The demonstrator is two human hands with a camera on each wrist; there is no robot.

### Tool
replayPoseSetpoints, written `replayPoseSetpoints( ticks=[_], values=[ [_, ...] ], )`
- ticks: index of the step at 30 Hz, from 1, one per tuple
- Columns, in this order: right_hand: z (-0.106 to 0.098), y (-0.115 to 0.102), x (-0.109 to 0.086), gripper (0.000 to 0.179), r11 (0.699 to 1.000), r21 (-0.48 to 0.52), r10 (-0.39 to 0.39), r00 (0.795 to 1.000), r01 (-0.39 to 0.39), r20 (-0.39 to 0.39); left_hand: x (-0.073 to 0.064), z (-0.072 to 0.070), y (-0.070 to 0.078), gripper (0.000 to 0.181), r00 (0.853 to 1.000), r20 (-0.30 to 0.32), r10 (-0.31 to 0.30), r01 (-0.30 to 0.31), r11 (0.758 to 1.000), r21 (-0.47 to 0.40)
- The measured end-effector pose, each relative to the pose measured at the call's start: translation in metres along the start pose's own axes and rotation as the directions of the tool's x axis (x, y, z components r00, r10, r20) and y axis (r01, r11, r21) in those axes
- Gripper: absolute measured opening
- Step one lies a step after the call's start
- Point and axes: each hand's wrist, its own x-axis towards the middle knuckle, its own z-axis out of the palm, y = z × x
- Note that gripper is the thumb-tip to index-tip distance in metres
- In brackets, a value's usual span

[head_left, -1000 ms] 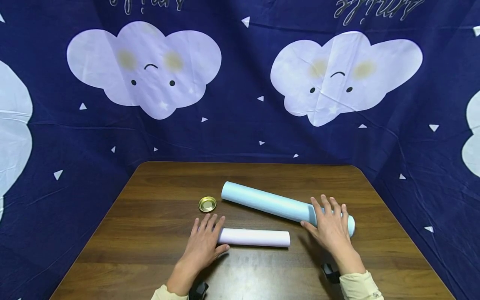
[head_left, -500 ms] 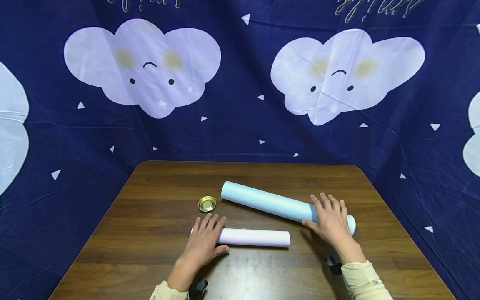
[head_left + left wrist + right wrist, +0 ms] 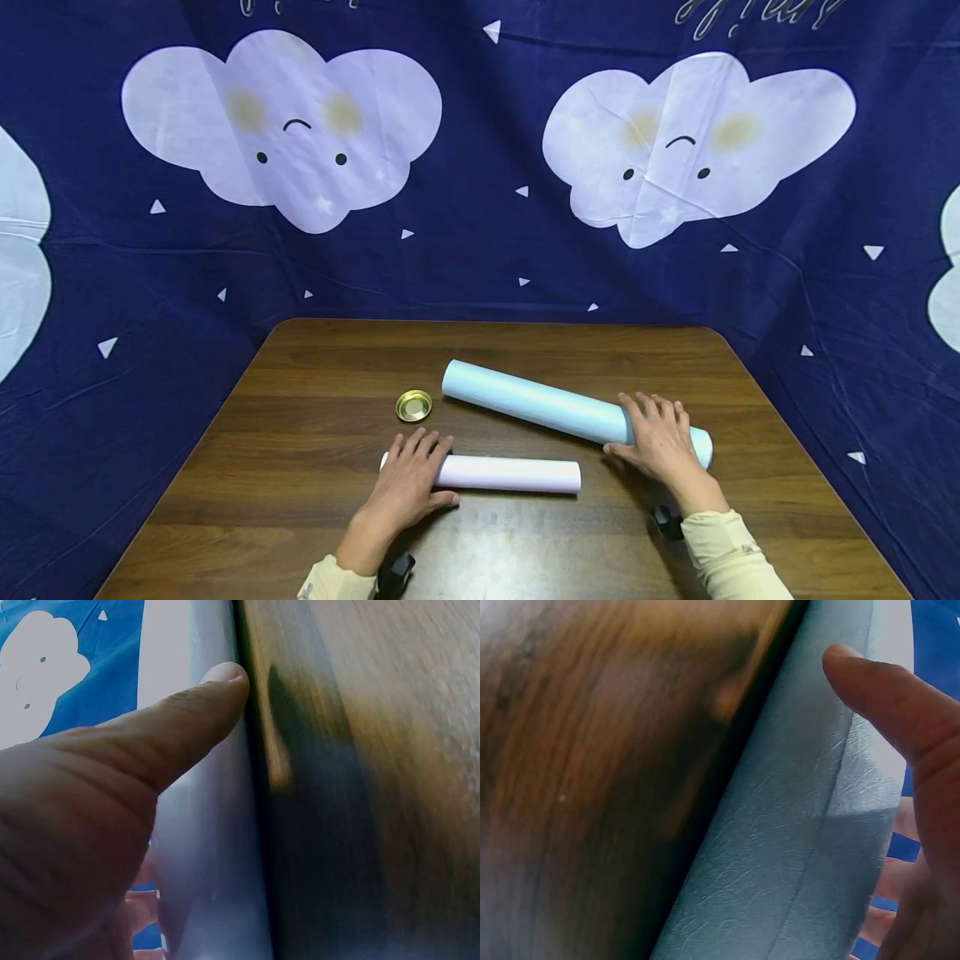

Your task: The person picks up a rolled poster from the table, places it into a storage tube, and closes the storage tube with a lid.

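Observation:
A white roll (image 3: 510,474) lies crosswise on the wooden table, its left part under my left hand (image 3: 408,483). That hand rests on it with spread, fairly straight fingers across the far side. In the left wrist view the thumb (image 3: 202,712) lies against the white roll's near side. Farther back, a longer light-blue roll (image 3: 532,402) slants down to the right. My right hand (image 3: 663,446) rests over its right part, fingers draped loosely across. The thumb (image 3: 877,686) touches the blue roll's textured surface (image 3: 780,847) in the right wrist view; the fingers are partly hidden behind it.
A small round gold lid-like dish (image 3: 414,406) lies on the table (image 3: 300,417), just beyond the left fingertips. A dark blue cloth (image 3: 480,275) with clouds hangs behind the table's far edge. Black wrist devices show below both hands.
The right fingers lift slightly, then settle lower on the blue roll. The left hand stays on the white roll, and the rolls keep their places. The head view shifts slightly.

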Motion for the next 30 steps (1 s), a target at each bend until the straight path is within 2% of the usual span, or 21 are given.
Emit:
replayPoseSetpoints(
  ticks=[11,30],
  values=[
    [0.006,0.003,-0.001,0.087,1.0,-0.005,-0.005,0.999,0.005,0.037,0.001,0.004,-0.003,0.077,0.999,0.033,-0.003,0.003,1.0,-0.004],
    [0.013,0.008,0.002,0.086,0.997,-0.07,-0.032,0.999,0.031,-0.02,0.004,0.011,-0.005,0.069,1.0,-0.02,0.019,-0.019,1.0,-0.011]
  ],
)
